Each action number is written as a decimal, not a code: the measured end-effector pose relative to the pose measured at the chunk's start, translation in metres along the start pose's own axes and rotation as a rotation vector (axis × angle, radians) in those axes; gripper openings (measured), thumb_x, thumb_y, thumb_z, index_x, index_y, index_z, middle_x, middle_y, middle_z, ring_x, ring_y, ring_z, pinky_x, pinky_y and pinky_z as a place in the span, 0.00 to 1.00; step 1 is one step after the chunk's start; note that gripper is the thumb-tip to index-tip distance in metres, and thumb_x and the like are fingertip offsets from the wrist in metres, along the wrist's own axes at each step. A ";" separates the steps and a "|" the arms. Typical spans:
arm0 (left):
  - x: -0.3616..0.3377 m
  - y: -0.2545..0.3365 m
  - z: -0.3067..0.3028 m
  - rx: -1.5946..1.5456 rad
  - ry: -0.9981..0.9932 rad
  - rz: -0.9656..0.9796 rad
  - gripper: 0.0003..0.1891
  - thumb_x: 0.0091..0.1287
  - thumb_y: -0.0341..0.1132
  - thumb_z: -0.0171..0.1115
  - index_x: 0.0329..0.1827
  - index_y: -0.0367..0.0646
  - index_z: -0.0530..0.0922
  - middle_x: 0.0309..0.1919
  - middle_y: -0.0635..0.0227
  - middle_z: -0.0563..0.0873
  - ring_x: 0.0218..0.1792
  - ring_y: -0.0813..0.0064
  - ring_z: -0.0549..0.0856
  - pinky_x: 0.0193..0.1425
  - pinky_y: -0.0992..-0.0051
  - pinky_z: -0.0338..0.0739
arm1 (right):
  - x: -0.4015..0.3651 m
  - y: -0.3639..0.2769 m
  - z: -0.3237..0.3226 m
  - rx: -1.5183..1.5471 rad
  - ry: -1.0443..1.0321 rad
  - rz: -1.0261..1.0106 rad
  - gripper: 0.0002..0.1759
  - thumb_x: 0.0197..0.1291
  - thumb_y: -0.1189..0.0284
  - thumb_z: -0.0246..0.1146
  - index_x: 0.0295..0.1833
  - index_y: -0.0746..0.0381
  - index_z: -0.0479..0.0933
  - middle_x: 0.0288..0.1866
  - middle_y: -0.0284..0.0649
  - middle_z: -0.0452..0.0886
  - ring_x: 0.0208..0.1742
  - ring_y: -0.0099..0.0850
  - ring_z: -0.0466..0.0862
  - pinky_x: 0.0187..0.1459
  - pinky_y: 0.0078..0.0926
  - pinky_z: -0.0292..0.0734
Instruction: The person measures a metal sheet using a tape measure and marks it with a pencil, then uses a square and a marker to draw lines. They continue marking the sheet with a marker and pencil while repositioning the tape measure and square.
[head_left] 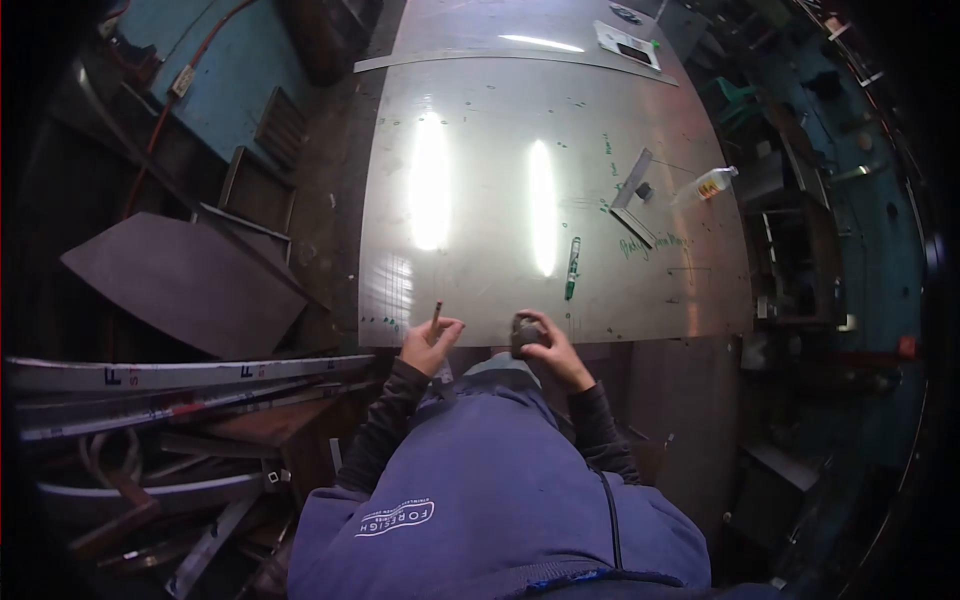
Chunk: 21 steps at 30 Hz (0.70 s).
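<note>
My left hand [428, 351] is at the near edge of a large metal sheet [480, 290], closed round a thin brown pencil [436, 316] that points up and away from me. A little to the right, my right hand [560, 357] grips a dark, compact, rounded object that looks like a tape measure [526, 336]. Its details are too dim to read. The two hands are apart. Beyond the right hand, a green marker [573, 268] lies on the sheet.
Farther right on the sheet are a metal try square [632, 180], a thin dark bar [631, 228] and a clear bottle [708, 184] on its side. A long metal strip [510, 57] crosses the far part. Metal lengths [190, 372] and offcuts crowd the left.
</note>
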<state>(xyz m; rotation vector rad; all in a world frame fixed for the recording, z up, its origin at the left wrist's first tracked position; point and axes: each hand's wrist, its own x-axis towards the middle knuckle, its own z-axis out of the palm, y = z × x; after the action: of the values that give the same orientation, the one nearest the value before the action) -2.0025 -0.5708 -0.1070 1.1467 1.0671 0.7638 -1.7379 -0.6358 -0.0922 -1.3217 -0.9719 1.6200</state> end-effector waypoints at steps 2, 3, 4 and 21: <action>-0.002 -0.012 0.004 -0.027 -0.146 -0.080 0.19 0.74 0.41 0.64 0.55 0.32 0.82 0.39 0.63 0.89 0.37 0.79 0.86 0.43 0.77 0.80 | -0.014 -0.010 0.032 0.030 -0.065 0.027 0.40 0.51 0.77 0.66 0.73 0.61 0.65 0.64 0.40 0.74 0.65 0.29 0.75 0.66 0.29 0.71; -0.005 -0.015 0.004 0.067 -0.204 -0.133 0.22 0.75 0.44 0.63 0.57 0.31 0.81 0.40 0.61 0.89 0.39 0.77 0.87 0.44 0.76 0.80 | -0.017 -0.003 0.043 0.053 -0.100 -0.013 0.43 0.48 0.74 0.67 0.74 0.61 0.64 0.67 0.40 0.73 0.68 0.31 0.73 0.70 0.29 0.67; -0.008 -0.011 0.005 0.093 -0.249 -0.155 0.23 0.75 0.45 0.63 0.57 0.31 0.80 0.41 0.60 0.89 0.41 0.77 0.88 0.46 0.76 0.80 | -0.021 0.000 0.051 0.078 -0.111 -0.030 0.44 0.48 0.73 0.67 0.75 0.61 0.63 0.69 0.41 0.72 0.70 0.31 0.73 0.71 0.30 0.66; 0.005 -0.059 0.007 -0.006 -0.391 -0.192 0.24 0.73 0.43 0.67 0.63 0.32 0.76 0.51 0.62 0.87 0.52 0.75 0.85 0.57 0.74 0.79 | 0.001 0.023 0.073 -0.536 -0.059 -0.261 0.38 0.59 0.64 0.72 0.73 0.61 0.67 0.68 0.49 0.76 0.70 0.44 0.76 0.70 0.39 0.70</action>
<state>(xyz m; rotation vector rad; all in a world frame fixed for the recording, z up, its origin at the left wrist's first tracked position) -1.9966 -0.5843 -0.1647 1.1138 0.8285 0.3705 -1.8125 -0.6484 -0.1029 -1.4175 -1.6205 1.2474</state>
